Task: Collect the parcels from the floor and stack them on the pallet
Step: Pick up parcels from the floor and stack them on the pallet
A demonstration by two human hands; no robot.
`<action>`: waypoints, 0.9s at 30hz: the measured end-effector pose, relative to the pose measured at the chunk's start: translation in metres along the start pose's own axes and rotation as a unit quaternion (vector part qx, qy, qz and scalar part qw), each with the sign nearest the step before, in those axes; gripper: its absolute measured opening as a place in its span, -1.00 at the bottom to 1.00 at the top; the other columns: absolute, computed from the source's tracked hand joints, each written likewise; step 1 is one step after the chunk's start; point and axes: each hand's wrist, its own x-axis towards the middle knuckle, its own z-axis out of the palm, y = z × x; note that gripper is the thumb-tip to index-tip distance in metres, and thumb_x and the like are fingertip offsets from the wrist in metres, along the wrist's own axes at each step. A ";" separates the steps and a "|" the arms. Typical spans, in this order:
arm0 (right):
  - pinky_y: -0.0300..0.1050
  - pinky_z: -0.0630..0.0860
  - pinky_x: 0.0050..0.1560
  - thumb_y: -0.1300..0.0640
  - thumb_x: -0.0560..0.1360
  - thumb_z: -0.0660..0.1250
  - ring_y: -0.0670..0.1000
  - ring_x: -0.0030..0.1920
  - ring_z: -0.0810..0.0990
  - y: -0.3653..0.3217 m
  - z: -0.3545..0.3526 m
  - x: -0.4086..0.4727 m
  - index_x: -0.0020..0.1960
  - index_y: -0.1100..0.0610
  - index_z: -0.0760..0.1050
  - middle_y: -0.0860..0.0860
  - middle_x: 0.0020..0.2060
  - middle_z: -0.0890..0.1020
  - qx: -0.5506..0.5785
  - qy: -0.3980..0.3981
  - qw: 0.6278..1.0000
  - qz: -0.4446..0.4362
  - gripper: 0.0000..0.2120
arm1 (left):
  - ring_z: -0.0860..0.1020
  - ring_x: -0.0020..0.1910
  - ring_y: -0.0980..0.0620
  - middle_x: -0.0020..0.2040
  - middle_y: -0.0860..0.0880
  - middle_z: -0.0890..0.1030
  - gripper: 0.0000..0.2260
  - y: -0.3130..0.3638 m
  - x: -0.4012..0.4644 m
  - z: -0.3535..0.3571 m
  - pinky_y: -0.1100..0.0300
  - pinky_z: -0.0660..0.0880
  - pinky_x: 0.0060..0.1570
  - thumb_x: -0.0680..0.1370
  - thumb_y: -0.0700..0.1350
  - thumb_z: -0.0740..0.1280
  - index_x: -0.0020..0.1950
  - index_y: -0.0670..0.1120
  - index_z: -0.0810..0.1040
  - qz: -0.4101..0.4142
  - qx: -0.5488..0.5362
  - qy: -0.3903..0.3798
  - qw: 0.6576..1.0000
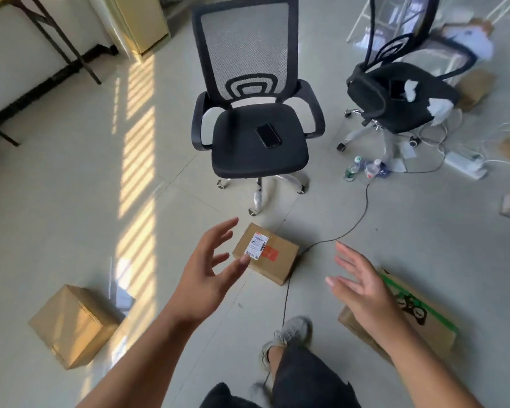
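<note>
A flat brown parcel (273,259) with a white label and an orange patch lies on the floor just ahead of me. My left hand (211,270) hovers over its left end, fingers spread and holding nothing. My right hand (362,285) is out to the parcel's right, also spread and holding nothing. A plain cube parcel (71,325) sits at the lower left. Under my right forearm lies a cardboard parcel with green tape (424,322). No pallet is in view.
A black office chair (256,119) with a phone (268,135) on its seat stands beyond the parcel. A second chair (401,92), bottles (365,169), a power strip (465,164) and a cable (351,228) clutter the right. More boxes (474,89) lie far right. My shoe (289,334) is below.
</note>
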 end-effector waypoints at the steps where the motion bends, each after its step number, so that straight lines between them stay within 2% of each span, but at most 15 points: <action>1: -0.25 0.45 0.37 0.26 0.58 0.44 -0.27 0.43 0.45 0.007 -0.001 0.017 0.43 -0.24 0.40 -0.21 0.42 0.48 0.006 0.010 1.000 0.011 -0.42 | 0.43 0.49 0.26 0.49 0.26 0.48 -0.45 -0.007 0.018 0.003 0.09 0.47 0.41 0.54 0.20 0.41 0.53 0.27 0.41 -0.009 0.009 -0.008 1.000; 3: -0.17 0.45 0.40 0.25 0.58 0.44 -0.26 0.43 0.45 0.022 -0.001 0.050 0.40 -0.27 0.41 -0.22 0.42 0.49 0.013 0.029 0.999 0.031 -0.43 | 0.44 0.47 0.29 0.48 0.29 0.48 -0.44 -0.023 0.055 0.007 0.13 0.48 0.39 0.53 0.21 0.41 0.53 0.27 0.42 -0.027 0.016 -0.017 0.999; 5: -0.21 0.46 0.35 0.21 0.58 0.44 -0.26 0.43 0.46 0.040 0.005 0.086 0.38 -0.32 0.42 -0.27 0.39 0.49 0.009 0.041 0.998 0.049 -0.45 | 0.45 0.45 0.30 0.46 0.29 0.50 -0.45 -0.046 0.094 0.012 0.15 0.50 0.35 0.53 0.18 0.44 0.52 0.25 0.44 -0.043 0.013 -0.023 0.999; 7: -0.14 0.46 0.40 0.21 0.58 0.45 -0.25 0.44 0.44 0.064 0.014 0.120 0.40 -0.27 0.42 -0.25 0.40 0.48 0.009 0.050 0.996 0.071 -0.46 | 0.46 0.45 0.27 0.46 0.25 0.52 -0.46 -0.076 0.132 0.018 0.13 0.51 0.33 0.54 0.13 0.45 0.52 0.20 0.46 -0.059 0.005 -0.024 0.998; 11: 0.04 0.43 0.49 0.23 0.57 0.46 -0.19 0.47 0.42 0.138 0.038 0.183 0.51 -0.11 0.39 -0.19 0.48 0.45 0.016 0.071 0.989 0.129 -0.42 | 0.50 0.44 0.18 0.46 0.18 0.53 -0.47 -0.166 0.201 0.041 0.06 0.55 0.34 0.57 0.03 0.51 0.53 0.12 0.48 -0.112 0.019 -0.039 0.993; 14: 0.09 0.42 0.49 0.22 0.57 0.47 -0.13 0.49 0.40 0.203 0.054 0.221 0.49 -0.22 0.35 -0.19 0.51 0.41 0.017 0.090 0.984 0.153 -0.38 | 0.49 0.44 0.12 0.50 0.11 0.48 -0.52 -0.245 0.248 0.060 -0.11 0.56 0.36 0.61 -0.13 0.50 0.50 0.10 0.48 -0.130 0.051 -0.051 0.989; 16: 0.10 0.41 0.50 0.22 0.57 0.47 -0.06 0.51 0.39 0.261 0.063 0.252 0.48 -0.26 0.31 -0.17 0.54 0.37 0.013 0.112 0.979 0.169 -0.35 | 0.47 0.43 0.07 0.56 0.07 0.38 -0.47 -0.310 0.284 0.078 -0.13 0.56 0.35 0.59 -0.16 0.51 0.51 0.12 0.46 -0.118 0.089 -0.072 0.986; 20: -0.05 0.42 0.42 0.20 0.56 0.48 -0.04 0.51 0.38 0.379 0.089 0.304 0.50 -0.28 0.30 -0.14 0.57 0.33 -0.010 0.151 0.970 0.192 -0.32 | 0.42 0.42 0.06 0.60 0.03 0.29 -0.40 -0.437 0.339 0.107 -0.03 0.50 0.36 0.56 -0.13 0.55 0.55 0.09 0.44 -0.106 0.148 -0.102 0.978; 23: -0.11 0.42 0.36 0.16 0.54 0.51 -0.10 0.48 0.35 0.459 0.114 0.327 0.51 -0.30 0.26 -0.11 0.56 0.29 -0.031 0.174 0.963 0.202 -0.27 | 0.37 0.53 -0.01 0.62 -0.05 0.29 -0.35 -0.521 0.358 0.121 0.09 0.35 0.48 0.55 -0.10 0.55 0.60 0.06 0.39 -0.093 0.214 -0.135 0.963; 25: -0.08 0.40 0.42 0.14 0.52 0.54 -0.07 0.53 0.30 0.505 0.131 0.340 0.52 -0.31 0.22 -0.10 0.55 0.26 -0.039 0.177 0.963 0.201 -0.24 | 0.31 0.59 -0.04 0.63 -0.10 0.30 -0.27 -0.566 0.366 0.130 0.22 0.22 0.48 0.53 -0.09 0.56 0.64 0.01 0.31 -0.085 0.258 -0.164 0.948; 27: 0.04 0.31 0.56 0.13 0.51 0.56 -0.07 0.56 0.30 0.540 0.147 0.347 0.59 -0.26 0.20 -0.13 0.56 0.26 -0.023 0.170 0.964 0.202 -0.18 | 0.33 0.57 -0.02 0.61 -0.07 0.35 -0.19 -0.600 0.370 0.136 0.20 0.28 0.47 0.51 -0.08 0.57 0.68 -0.01 0.24 -0.091 0.264 -0.182 0.943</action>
